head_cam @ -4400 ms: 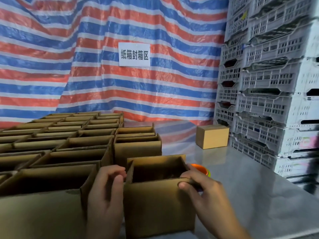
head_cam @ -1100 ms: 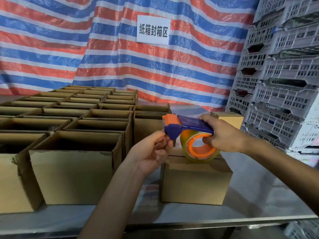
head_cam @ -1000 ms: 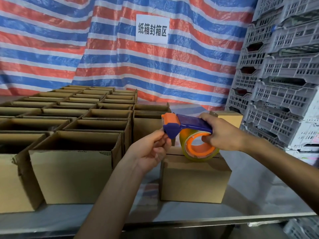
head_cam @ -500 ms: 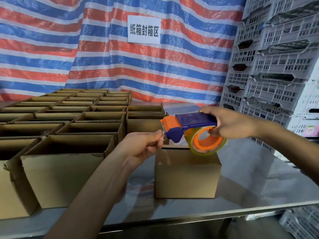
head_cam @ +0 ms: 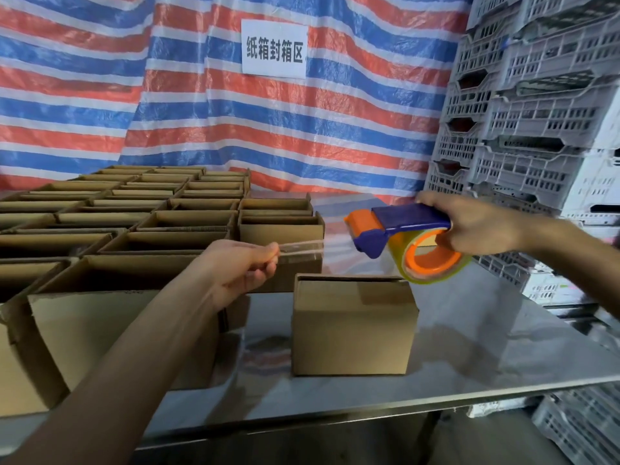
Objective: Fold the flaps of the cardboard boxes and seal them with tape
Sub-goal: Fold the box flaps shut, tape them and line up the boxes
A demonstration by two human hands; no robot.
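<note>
Fingers (head_cam: 265, 261) of the left hand (head_cam: 235, 268) are curled, and the free end of a clear tape strip (head_cam: 303, 247) is pinched between thumb and fingertips; the left forearm is stretched over the nearest open box (head_cam: 100, 320), which is stood at the front left of the shiny metal table (head_cam: 486, 347); just right of that box, a closed cardboard box (head_cam: 352, 327) is set on the table with its top flaps folded flat, though whether any tape lies on its top cannot be told; the strip is held in the air above this box's left side, apart from it, and is drawn nearly level toward the right, where it is lost to view short of the tape dispenser (head_cam: 385, 229); the dispenser, blue with an orange nose, is held above the closed box's right rear corner without touching it, and a yellowish tape roll (head_cam: 459, 263) on an orange core is carried beneath its handle; the handle is gripped by the right hand (head_cam: 476, 226), the thumb laid along the top and the fingers curled underneath by the core; farther back on the left, rows of open boxes (head_cam: 181, 219) are packed side by side; behind them a red, white and blue striped tarp (head_cam: 201, 112) is hung, with a white sign (head_cam: 274, 48) fixed to it; at the far right, grey plastic crates (head_cam: 536, 112) are stacked high.
</note>
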